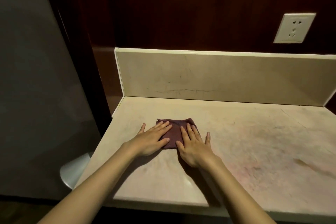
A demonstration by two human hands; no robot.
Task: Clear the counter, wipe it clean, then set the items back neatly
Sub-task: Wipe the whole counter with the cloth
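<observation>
A dark red cloth [175,133] lies flat near the left end of the pale counter [254,142]. The left hand [152,142] and right hand [194,148] both press on it, each grip spread flat with straight fingers. A white wall socket [294,28] sits up behind, and the round grey thing [74,171] below the counter's left edge may be a stool.

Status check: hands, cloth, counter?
Left hand and right hand flat, pressing cloth. Cloth on counter, near left end. No items visible on it.

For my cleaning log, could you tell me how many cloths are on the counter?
1: a dark red cloth lies flat near the counter's left end, under both hands.
</observation>
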